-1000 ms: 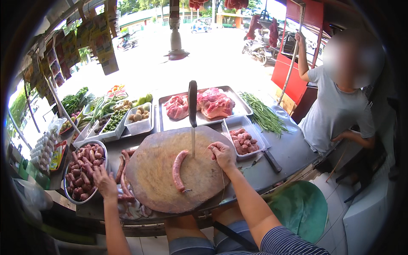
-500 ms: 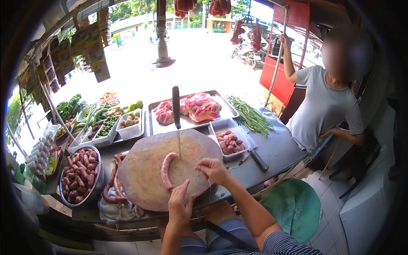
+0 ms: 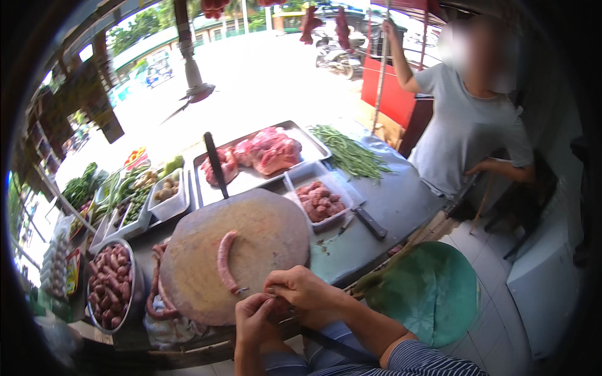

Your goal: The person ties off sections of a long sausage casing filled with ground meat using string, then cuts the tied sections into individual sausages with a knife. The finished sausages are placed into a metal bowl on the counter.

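My left hand point(image 3: 256, 311) and my right hand point(image 3: 290, 287) meet just beyond the front rim of the round wooden chopping board point(image 3: 188, 238), fingers pinched on something small that I cannot make out. A curved pale pink sausage point(image 3: 226, 260) lies on the board, its near end close to my hands. A knife point(image 3: 216, 164) stands upright at the board's back. Left of the board are more long sausages point(image 3: 157, 297) and a steel bowl point(image 3: 132, 285) piled with short sausage links.
Behind are a meat tray point(image 3: 307, 135), tub of ground meat point(image 3: 320, 203), green beans point(image 3: 348, 150), vegetable bins point(image 3: 150, 194) and egg trays point(image 3: 53, 263). A second knife point(image 3: 370, 222) lies at right. A person point(image 3: 464, 131) stands right, gripping a pole; a green stool point(image 3: 433, 294) is below.
My left hand has come from beside the bowl to meet my right hand, which moved down off the board with the thread it held. The view has shifted.
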### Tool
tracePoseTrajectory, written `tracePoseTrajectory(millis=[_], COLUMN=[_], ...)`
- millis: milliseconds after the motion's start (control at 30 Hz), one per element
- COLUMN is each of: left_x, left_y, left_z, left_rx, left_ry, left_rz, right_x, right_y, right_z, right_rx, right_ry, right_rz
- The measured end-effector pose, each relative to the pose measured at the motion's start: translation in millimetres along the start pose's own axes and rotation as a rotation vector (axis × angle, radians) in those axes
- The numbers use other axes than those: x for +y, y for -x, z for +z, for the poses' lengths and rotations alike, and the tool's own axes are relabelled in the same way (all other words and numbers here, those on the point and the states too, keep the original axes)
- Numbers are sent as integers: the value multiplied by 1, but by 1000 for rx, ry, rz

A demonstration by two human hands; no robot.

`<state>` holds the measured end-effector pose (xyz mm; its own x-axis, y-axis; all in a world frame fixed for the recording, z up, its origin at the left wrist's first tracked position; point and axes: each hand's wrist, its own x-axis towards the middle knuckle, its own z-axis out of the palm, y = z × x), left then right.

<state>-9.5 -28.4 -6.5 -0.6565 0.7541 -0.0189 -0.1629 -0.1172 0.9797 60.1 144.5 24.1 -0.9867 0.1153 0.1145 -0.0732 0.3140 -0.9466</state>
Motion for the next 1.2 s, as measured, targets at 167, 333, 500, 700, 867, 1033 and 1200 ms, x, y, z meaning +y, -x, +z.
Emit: tracePoseTrajectory(millis=[167, 333, 500, 700, 867, 1033, 1200], left_x=[-5, -6, -6, -5, -2, -8, -8], left_y=[-5, -4, 4, 6, 5, 5, 2], left_z=[-3, -4, -6, -6, -5, 1, -8], left_rx=[0, 89, 142, 192, 149, 152, 46], left_ry=[729, 498, 345, 318, 278, 291, 766], left_rz=[270, 424, 393, 387, 392, 373, 376], right_x=[7, 1, 0, 0, 8, 15, 12], right_y=[-3, 8, 2, 10, 12, 14, 19], right_z=[16, 37, 46, 47, 45, 41, 39], right_rx=[407, 36, -17, 1, 2, -35, -9], right_ry=[-129, -680, -836, -899, -902, -970, -647], right_rz=[-114, -25, 230, 298, 281, 320, 112])
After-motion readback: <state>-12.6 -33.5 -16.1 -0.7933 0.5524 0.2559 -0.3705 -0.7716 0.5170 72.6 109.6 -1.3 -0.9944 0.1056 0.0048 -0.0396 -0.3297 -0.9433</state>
